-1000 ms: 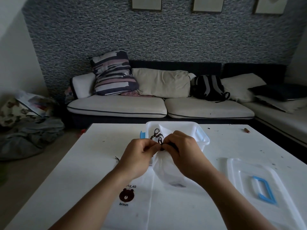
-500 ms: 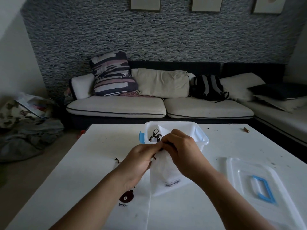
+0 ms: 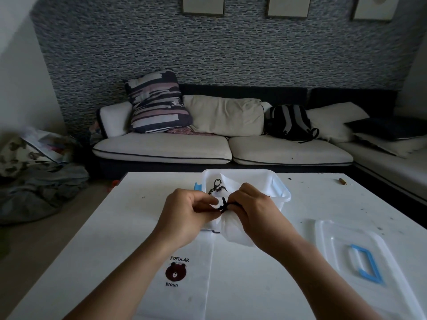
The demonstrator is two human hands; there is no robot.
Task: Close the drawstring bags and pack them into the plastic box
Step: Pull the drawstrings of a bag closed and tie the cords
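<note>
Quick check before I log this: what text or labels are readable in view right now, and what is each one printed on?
"POPULAR" stands above the brown bear print on the flat white bag lying on the table.
"broun" stands under the same bear print on that bag.
The framed pictures on the wall are cut off and too dim to read.
No text shows on the plastic box, the lid or the bag in hand.

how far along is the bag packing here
Done: one white bag with a dark cord already lies in the plastic box. In hand: left hand and right hand pinch the black drawstring of a white bag. Left: the bear-print bag lies flat; the lid is off.
</note>
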